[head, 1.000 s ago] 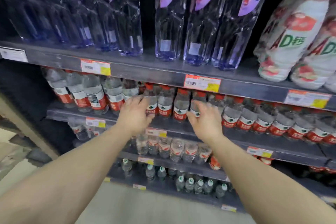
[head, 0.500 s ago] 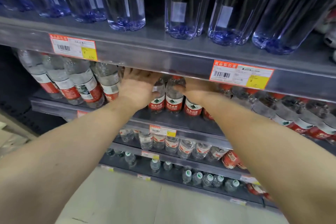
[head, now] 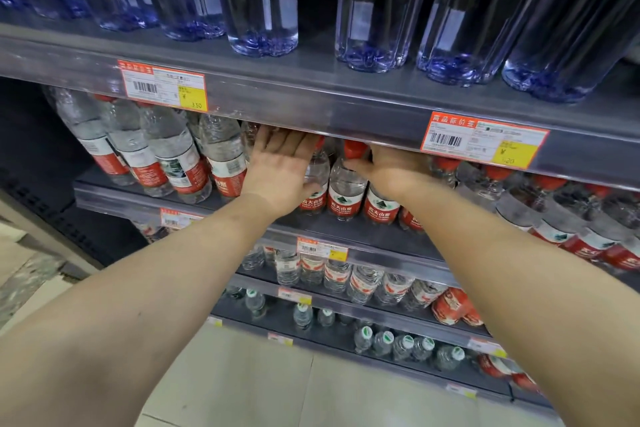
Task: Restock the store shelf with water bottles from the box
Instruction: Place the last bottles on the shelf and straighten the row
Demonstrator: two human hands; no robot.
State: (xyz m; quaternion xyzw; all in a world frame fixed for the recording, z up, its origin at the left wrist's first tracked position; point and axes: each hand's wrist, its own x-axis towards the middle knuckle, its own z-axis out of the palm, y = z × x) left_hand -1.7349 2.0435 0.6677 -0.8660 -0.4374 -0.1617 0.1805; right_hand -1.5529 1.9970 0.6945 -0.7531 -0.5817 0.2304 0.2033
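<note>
Small water bottles (head: 346,185) with red caps and red labels stand in a row on the second shelf (head: 346,230). My left hand (head: 277,170) is spread flat, palm against the bottles at the left end of that row, holding nothing. My right hand (head: 391,173) lies on the bottles just to the right, its thumb touching the neck under a red cap. Its fingers are hidden behind the lip of the upper shelf. No box is in view.
Larger red-label bottles (head: 173,149) lean at the left of the same shelf. Tall blue-tinted bottles (head: 263,10) fill the top shelf, whose edge carries price tags (head: 485,140). Lower shelves hold more small bottles (head: 363,284). Tiled floor (head: 259,374) lies below.
Both hands have gone from in front of the shelf to deeper among the small bottles under the upper shelf's edge. The view has moved closer and tilted up.
</note>
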